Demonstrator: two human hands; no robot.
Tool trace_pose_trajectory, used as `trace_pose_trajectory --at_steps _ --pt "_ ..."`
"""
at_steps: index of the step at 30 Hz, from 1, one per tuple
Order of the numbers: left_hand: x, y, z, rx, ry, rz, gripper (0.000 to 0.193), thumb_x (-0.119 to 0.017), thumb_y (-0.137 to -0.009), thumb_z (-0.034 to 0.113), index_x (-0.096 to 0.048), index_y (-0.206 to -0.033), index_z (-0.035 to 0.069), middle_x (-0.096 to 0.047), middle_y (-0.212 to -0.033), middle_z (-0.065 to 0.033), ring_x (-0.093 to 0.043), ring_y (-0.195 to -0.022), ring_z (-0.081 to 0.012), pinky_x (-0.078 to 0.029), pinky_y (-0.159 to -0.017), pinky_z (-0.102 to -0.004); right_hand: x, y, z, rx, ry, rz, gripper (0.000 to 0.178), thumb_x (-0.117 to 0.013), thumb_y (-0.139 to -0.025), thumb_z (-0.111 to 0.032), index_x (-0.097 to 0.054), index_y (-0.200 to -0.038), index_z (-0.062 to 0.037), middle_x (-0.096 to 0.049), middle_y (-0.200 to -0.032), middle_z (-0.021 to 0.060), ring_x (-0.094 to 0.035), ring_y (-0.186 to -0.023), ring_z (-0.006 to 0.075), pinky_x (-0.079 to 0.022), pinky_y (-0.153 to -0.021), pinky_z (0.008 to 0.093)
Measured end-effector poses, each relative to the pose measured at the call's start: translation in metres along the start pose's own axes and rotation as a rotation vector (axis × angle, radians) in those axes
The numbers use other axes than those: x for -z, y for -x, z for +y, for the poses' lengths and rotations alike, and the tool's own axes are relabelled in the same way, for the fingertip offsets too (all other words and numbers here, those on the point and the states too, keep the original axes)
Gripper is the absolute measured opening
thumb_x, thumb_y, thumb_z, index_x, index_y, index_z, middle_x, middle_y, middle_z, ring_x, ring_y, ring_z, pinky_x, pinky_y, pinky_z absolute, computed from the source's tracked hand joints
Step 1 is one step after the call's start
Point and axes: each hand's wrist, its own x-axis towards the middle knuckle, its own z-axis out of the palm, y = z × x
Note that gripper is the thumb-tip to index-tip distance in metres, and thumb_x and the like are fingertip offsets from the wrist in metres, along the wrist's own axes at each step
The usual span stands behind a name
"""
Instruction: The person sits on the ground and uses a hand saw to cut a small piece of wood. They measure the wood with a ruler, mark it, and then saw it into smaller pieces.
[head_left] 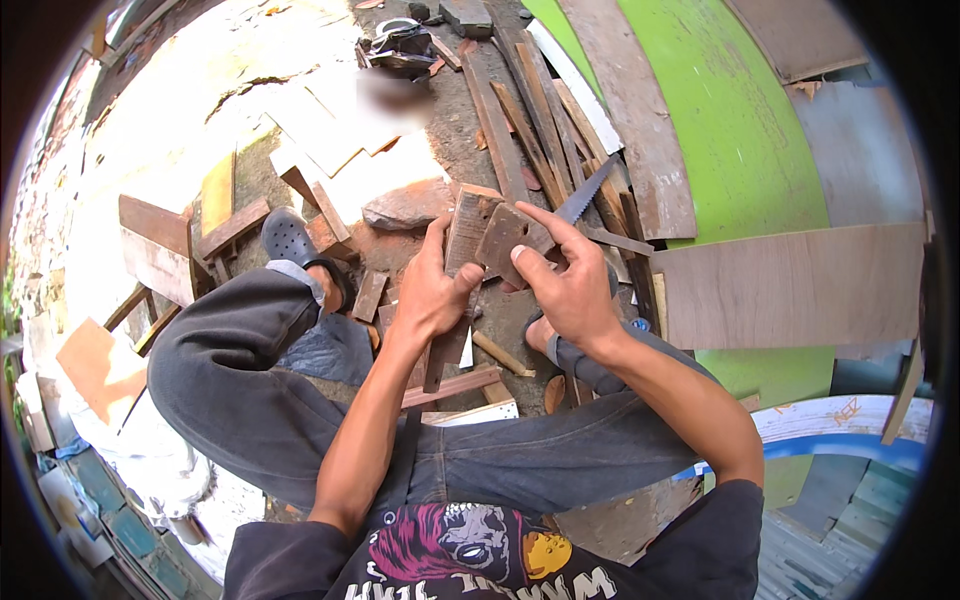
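Observation:
In front of my knees, my left hand (437, 288) is closed around a rough brown wooden strip (468, 228), its thumb along the near side. My right hand (568, 285) pinches a small, flat brown wood block (503, 242) between thumb and forefinger. The block lies against the strip's right side, partly over it. Just past my right forefinger shows a handsaw blade (590, 190); its handle is hidden. Below my left hand a dark wooden piece (436, 362) slants down; I cannot tell if it joins the strip.
Scrap wood (370, 295) and a stone (407, 204) lie on the ground ahead. Long timber strips (495, 130) run away at the right, beside a green panel (745, 120) and a plywood board (790, 285). Wooden frames (160, 245) stand to the left.

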Motion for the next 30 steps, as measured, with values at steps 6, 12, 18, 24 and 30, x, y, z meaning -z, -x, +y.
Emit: trace_pose_trajectory --at_steps 6,12,18,24,30 --pt "-0.001 -0.006 -0.013 0.206 -0.100 0.112 0.086 -0.015 -0.104 0.067 -0.049 -0.141 -0.003 -0.060 -0.134 -0.0289 -0.053 -0.131 -0.0431 -0.038 -0.110 -0.0449 0.018 -0.047 0.065 -0.383 -0.061 0.022 0.046 -0.063 -0.090 -0.016 -0.061 -0.129 0.0093 -0.073 -0.095 0.0153 -0.070 -0.074 0.0152 -0.058 -0.063 0.0290" --pt "0.011 -0.020 -0.052 0.271 -0.087 0.244 0.082 -0.020 -0.106 0.063 -0.051 -0.141 -0.005 -0.056 -0.139 -0.0304 -0.050 -0.134 -0.0426 -0.035 -0.112 -0.0429 0.040 -0.097 0.203 -0.333 0.253 0.221 0.057 -0.069 -0.088 -0.035 -0.064 -0.127 0.0063 -0.075 -0.099 0.0204 -0.073 -0.094 0.0247 -0.056 -0.082 0.0370" --pt "0.026 -0.033 -0.105 0.463 -0.062 0.388 0.082 -0.023 -0.106 0.063 -0.052 -0.140 -0.006 -0.058 -0.137 -0.0302 -0.052 -0.133 -0.0396 -0.037 -0.111 -0.0432 0.012 -0.063 0.296 -0.431 0.526 0.339 0.043 -0.066 -0.090 -0.032 -0.070 -0.120 -0.0002 -0.074 -0.103 0.0240 -0.072 -0.098 0.0371 -0.054 -0.090 0.0416" --pt "0.013 -0.056 -0.157 0.545 -0.182 0.437 0.083 -0.021 -0.105 0.063 -0.051 -0.142 -0.005 -0.056 -0.140 -0.0293 -0.050 -0.134 -0.0427 -0.036 -0.111 -0.0463 -0.039 0.006 0.321 -0.380 0.543 0.087 0.030 -0.056 -0.094 -0.022 -0.073 -0.112 -0.0041 -0.072 -0.104 0.0254 -0.068 -0.100 0.0439 -0.053 -0.091 0.0472" --pt "-0.006 -0.083 -0.173 0.606 -0.272 0.387 0.084 -0.018 -0.106 0.063 -0.056 -0.137 -0.005 -0.061 -0.133 -0.0301 -0.052 -0.130 -0.0469 -0.038 -0.110 -0.0479 -0.059 0.033 0.329 -0.648 0.610 -0.065 0.032 -0.054 -0.096 -0.021 -0.067 -0.121 -0.0061 -0.068 -0.121 0.0212 -0.064 -0.112 0.0408 -0.051 -0.096 0.0485"
